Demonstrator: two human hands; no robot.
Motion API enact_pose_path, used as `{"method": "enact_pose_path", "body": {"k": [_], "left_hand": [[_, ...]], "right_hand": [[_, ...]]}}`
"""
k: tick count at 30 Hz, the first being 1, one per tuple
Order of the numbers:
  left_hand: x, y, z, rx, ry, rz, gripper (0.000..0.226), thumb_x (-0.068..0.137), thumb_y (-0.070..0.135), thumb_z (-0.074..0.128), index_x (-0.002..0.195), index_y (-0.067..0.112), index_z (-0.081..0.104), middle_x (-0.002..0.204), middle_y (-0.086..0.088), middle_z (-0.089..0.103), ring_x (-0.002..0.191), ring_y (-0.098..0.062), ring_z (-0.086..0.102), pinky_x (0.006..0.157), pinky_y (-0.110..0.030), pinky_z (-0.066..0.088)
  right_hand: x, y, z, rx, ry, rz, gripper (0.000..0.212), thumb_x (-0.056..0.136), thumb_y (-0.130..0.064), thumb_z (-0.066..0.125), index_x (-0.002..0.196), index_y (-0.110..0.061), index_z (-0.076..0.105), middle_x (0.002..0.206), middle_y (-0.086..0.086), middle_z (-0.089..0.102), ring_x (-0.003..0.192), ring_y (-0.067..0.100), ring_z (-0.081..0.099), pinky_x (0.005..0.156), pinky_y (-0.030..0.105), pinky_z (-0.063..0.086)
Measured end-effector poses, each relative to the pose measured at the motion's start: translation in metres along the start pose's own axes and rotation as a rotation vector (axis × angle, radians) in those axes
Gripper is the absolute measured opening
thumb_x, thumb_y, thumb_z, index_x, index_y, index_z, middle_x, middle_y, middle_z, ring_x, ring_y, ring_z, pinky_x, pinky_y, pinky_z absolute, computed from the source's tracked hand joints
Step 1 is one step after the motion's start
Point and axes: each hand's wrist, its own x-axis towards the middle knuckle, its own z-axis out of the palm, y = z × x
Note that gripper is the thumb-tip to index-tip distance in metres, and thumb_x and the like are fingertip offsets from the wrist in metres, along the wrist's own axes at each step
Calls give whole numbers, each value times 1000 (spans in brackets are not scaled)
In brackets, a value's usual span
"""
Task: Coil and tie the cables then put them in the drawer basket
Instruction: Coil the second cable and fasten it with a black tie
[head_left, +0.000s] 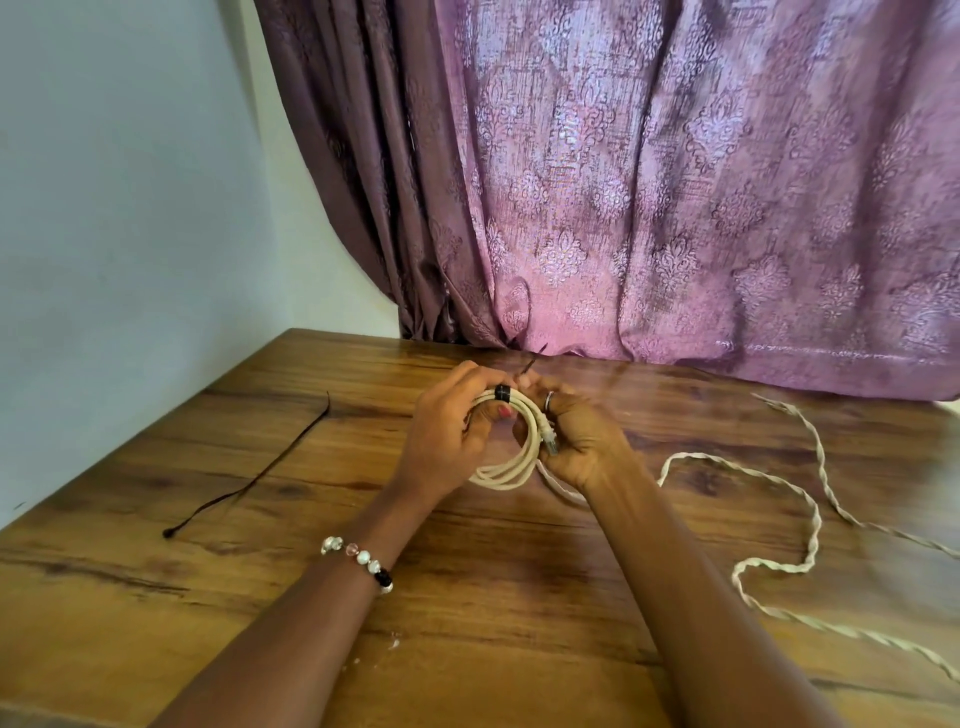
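Currently, in the head view, tying is in hand: a white coil (511, 441) is gripped above the table (156, 597) by the left hand (447, 431) and right hand (576, 436), fingers curled. A black tie (503, 393) wraps the smooth strands; its tail likely needs pulling tight. 1 twisted cable (810, 519) lies uncoiled. No basket is seen.

Wooden table (156, 597) standing against pale wall (130, 208). Purple patterned curtain (675, 182) hanging behind table, hem resting on far edge. Small white crumbs (393, 643) lying on table near front.
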Motion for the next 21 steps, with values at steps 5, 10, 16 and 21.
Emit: {"method": "enact_pose_path", "body": {"k": [5,10,16,21], "left_hand": [[-4,3,2,-268,47,-309,37,79,32,71,109,14,58,98,2,69,89,-7,66,78,-25,54],[-3,0,2,-281,-32,-355,18,81,12,74,99,11,70,86,9,70,72,3,63,66,-17,48],[1,2,6,-349,-135,-524,13,83,11,72,94,16,71,70,-6,71,53,-14,55,49,-23,46],[-2,1,3,-400,-192,-641,11,86,12,68,98,14,69,78,-14,71,63,-21,59,56,-30,48]], "right_hand": [[-2,-2,0,-124,8,-123,21,88,12,47,78,-2,59,63,11,59,36,14,54,33,18,42],[2,-2,-5,-473,74,-318,17,84,11,58,75,-1,63,66,12,61,49,14,57,43,20,45],[10,-6,-14,-794,148,-535,29,77,14,60,65,-11,69,71,12,68,68,19,62,69,37,54],[7,-11,-18,-909,-53,-640,15,75,14,70,77,-1,70,69,5,68,60,4,63,58,18,52]]}}
